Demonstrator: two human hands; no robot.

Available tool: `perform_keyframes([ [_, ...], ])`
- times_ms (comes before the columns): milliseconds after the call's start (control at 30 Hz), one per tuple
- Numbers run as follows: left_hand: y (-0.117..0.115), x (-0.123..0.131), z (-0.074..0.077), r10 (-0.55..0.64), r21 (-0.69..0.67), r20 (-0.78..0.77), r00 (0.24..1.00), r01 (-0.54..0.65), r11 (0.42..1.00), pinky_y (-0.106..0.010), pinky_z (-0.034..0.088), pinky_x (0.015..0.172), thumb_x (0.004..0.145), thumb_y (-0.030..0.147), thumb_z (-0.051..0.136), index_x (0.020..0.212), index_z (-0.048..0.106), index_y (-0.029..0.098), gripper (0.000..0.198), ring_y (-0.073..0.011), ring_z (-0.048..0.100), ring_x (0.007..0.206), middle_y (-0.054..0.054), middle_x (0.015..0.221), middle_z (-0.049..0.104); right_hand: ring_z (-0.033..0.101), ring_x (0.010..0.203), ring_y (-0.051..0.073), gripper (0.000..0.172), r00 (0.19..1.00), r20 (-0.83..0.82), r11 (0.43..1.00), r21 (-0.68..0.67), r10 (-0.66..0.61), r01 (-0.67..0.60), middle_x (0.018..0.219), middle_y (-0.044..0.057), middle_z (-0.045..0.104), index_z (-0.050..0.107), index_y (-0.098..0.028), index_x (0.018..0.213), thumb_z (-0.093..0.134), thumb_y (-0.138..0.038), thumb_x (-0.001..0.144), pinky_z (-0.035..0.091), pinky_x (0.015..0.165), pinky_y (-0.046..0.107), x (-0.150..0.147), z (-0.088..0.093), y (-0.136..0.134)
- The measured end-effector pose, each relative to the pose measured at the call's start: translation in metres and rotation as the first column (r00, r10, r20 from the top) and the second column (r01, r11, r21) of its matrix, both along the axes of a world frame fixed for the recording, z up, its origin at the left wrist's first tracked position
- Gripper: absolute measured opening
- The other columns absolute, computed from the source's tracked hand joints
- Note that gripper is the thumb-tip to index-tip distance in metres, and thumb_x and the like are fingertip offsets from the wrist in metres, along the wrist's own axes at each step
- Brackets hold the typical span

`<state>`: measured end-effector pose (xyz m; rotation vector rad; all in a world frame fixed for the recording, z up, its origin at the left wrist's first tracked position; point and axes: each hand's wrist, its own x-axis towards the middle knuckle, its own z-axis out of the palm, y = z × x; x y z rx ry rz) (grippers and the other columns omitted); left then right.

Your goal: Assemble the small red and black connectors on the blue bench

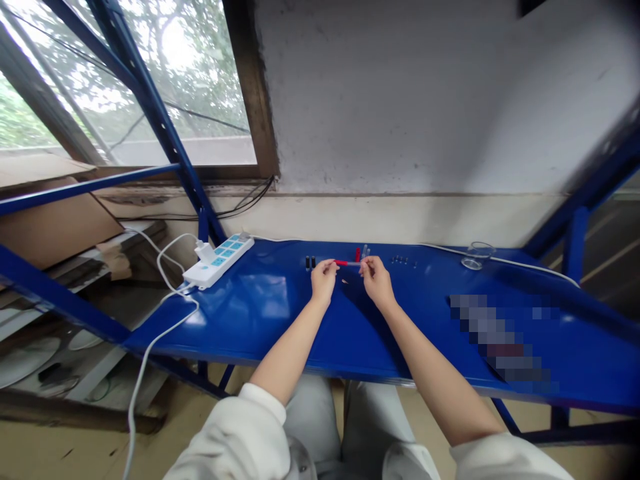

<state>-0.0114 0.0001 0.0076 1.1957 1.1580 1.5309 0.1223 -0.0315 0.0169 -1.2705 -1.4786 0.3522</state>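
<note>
Both my hands are out over the blue metal shelf (280, 313). My left hand (323, 278) is closed in a pinch on the red end of a thin pen-like piece (347, 263). My right hand (376, 279) pinches its other, pale end. The piece lies level between the two hands, just above the shelf. Two small black caps (311, 262) stand left of my left hand. A red part and clear tubes (362, 253) stand just behind the piece. A row of small dark parts (404, 261) lies to the right.
A white power strip (219, 261) with a plug and white cable lies at the shelf's left end. A clear ring-shaped object (477, 256) sits at the back right, with a thin cable beside it. Blue frame struts cross at left; cardboard (55, 223) lies below the window.
</note>
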Motion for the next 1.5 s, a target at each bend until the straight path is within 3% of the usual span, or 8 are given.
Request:
perform_keyframes([
  [167,-0.008,0.003,0.008,-0.147,-0.09,0.001,0.989,0.146,0.985,-0.025,0.047,0.06,0.076,0.021,0.054,0.097,0.063,0.012,0.024,-0.0101,0.058,0.058,-0.008,0.077,0.067,0.055,0.061,0.013,0.023,1.0,-0.003,1.0,-0.007,-0.006,0.005,0.07,0.003,0.058,0.047,-0.018,0.09,0.036,-0.037,0.084,0.042,0.062,0.025,-0.001,-0.001,0.001],
  [300,-0.01,0.004,0.007,-0.237,-0.044,-0.005,0.972,0.236,0.971,-0.024,0.047,0.058,0.073,0.019,0.057,0.1,0.062,0.012,0.028,-0.0086,0.056,0.055,-0.006,0.073,0.066,0.055,0.061,0.013,0.022,1.0,-0.01,1.0,-0.014,0.011,-0.011,0.072,0.004,0.059,0.047,-0.018,0.09,0.037,-0.037,0.084,0.042,0.062,0.026,0.0,-0.003,0.003],
  [500,-0.005,0.004,0.002,-0.177,0.116,-0.036,0.984,0.18,0.977,-0.024,0.048,0.055,0.072,0.028,0.059,0.087,0.06,0.012,0.022,-0.0097,0.056,0.056,-0.005,0.071,0.063,0.053,0.057,0.013,0.03,1.0,0.001,0.998,-0.047,0.028,-0.028,0.074,0.005,0.06,0.046,-0.015,0.102,0.031,-0.035,0.086,0.044,0.062,0.028,-0.001,-0.005,0.004],
  [800,-0.015,0.005,0.004,-0.031,0.278,-0.466,0.884,0.18,0.944,-0.021,0.043,0.059,0.077,0.027,0.052,0.083,0.06,0.018,0.014,-0.0084,0.052,0.057,-0.001,0.072,0.061,0.059,0.084,0.019,0.048,0.982,0.188,0.986,-0.167,0.032,0.0,0.095,0.011,0.061,0.037,-0.015,0.123,0.033,-0.013,0.075,0.045,0.077,0.035,0.001,-0.011,0.005],
  [1033,-0.017,0.004,0.008,0.016,0.341,-0.533,0.846,0.197,0.919,-0.025,0.043,0.068,0.076,0.026,0.052,0.084,0.061,0.021,0.012,-0.0123,0.054,0.064,-0.002,0.075,0.062,0.058,0.085,0.019,0.056,0.962,0.271,0.99,-0.14,0.019,0.02,0.102,0.012,0.058,0.035,-0.015,0.125,0.037,-0.011,0.069,0.046,0.077,0.035,0.002,-0.012,0.004],
  [1200,-0.013,-0.001,0.032,0.053,0.405,-0.615,0.787,0.257,0.878,-0.029,0.04,0.078,0.078,0.023,0.049,0.084,0.06,0.022,0.013,-0.016,0.054,0.077,-0.004,0.078,0.061,0.058,0.073,0.016,0.061,0.962,0.258,0.988,-0.145,0.087,-0.051,0.098,0.01,0.059,0.028,-0.015,0.129,0.038,-0.012,0.069,0.047,0.07,0.032,0.0,-0.01,0.004],
  [1333,0.002,-0.011,0.067,0.122,0.4,-0.775,0.62,0.331,0.855,-0.034,0.032,0.087,0.076,0.021,0.052,0.082,0.06,0.021,0.011,-0.0199,0.05,0.093,-0.005,0.09,0.061,0.057,0.066,0.013,0.062,0.956,0.257,0.984,-0.139,0.142,-0.109,0.098,0.008,0.059,0.025,-0.016,0.131,0.039,-0.013,0.071,0.046,0.067,0.029,0.0,-0.008,0.003],
  [1500,0.033,-0.029,0.098,0.21,0.34,-0.876,0.434,0.246,0.908,-0.041,0.025,0.089,0.072,0.022,0.056,0.076,0.061,0.019,0.007,-0.0246,0.042,0.104,-0.007,0.105,0.056,0.057,0.067,0.012,0.057,0.957,0.264,0.986,-0.141,0.121,-0.086,0.097,0.007,0.059,0.028,-0.016,0.13,0.038,-0.015,0.074,0.045,0.066,0.027,0.001,-0.005,0.001],
])
